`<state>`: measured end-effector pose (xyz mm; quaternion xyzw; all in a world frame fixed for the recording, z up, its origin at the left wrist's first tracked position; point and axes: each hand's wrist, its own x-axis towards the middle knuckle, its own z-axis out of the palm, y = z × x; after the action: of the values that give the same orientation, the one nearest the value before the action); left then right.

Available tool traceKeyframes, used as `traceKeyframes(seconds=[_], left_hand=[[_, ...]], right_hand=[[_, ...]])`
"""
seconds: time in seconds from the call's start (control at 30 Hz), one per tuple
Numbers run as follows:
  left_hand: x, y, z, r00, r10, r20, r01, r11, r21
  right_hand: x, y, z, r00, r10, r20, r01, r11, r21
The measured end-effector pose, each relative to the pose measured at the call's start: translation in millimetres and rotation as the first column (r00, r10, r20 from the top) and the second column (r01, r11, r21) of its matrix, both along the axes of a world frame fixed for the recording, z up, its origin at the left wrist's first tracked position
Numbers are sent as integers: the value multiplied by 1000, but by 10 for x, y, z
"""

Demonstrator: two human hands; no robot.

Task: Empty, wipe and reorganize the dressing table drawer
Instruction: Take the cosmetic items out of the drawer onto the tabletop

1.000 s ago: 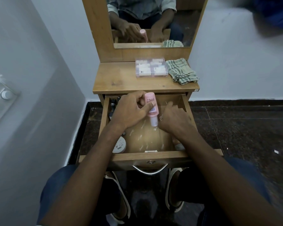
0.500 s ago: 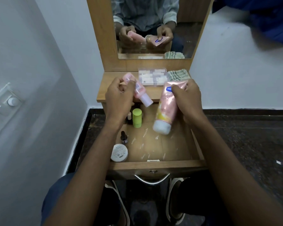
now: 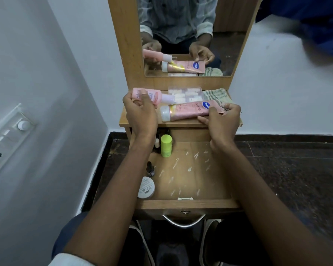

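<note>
we see the open drawer (image 3: 183, 203) at 6 o'clock, with a green bottle (image 3: 166, 145) and white jar (image 3: 146, 187) inside; on the tabletop (image 3: 140, 122) at 12, our right hand (image 3: 222, 120) pinches the pink tube (image 3: 188, 111), our left hand (image 3: 140, 110) grips a pink bottle (image 3: 152, 96)

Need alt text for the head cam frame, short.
A person's left hand holds a small pink bottle and the right hand lays a large pink tube on the wooden dressing table top. Below, the open wooden drawer holds a lime green cylindrical container, a small dark dropper bottle and a round white jar.
</note>
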<state>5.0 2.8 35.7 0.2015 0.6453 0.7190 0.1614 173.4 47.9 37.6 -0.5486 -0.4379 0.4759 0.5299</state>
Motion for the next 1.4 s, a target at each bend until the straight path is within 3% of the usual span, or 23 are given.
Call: traceKeyframes(seconds=[0.13, 0.3, 0.5, 0.6, 0.67, 0.93, 1.13, 1.4], left_hand=[[56, 28, -47, 999, 24, -24, -25, 999, -29], [20, 81, -69, 1000, 9, 7, -9, 1000, -29], [21, 122, -29, 997, -13, 74, 12, 1000, 18], [13, 140, -32, 993, -15, 115, 9, 999, 53], [4, 146, -15, 988, -18, 150, 8, 998, 65], [-158, 137, 89, 974, -7, 226, -19, 994, 112], [-307, 71, 49, 971, -11, 237, -10, 996, 87], [-329, 25, 67, 942, 63, 331, -119, 981, 152]], right_hand=[[39, 4, -59, 965, 46, 258, -63, 996, 58], [120, -4, -10, 773, -22, 634, -119, 977, 178], [118, -40, -9, 551, -127, 825, -146, 958, 245], [94, -50, -13, 459, -152, 875, -198, 943, 268], [56, -51, -22, 444, -162, 882, -266, 915, 302], [-428, -18, 210, 558, -72, 827, -426, 830, 359], [-496, 66, 213, 262, 41, 964, -605, 785, 131], [-508, 45, 372, 184, -131, 974, -721, 655, 224]])
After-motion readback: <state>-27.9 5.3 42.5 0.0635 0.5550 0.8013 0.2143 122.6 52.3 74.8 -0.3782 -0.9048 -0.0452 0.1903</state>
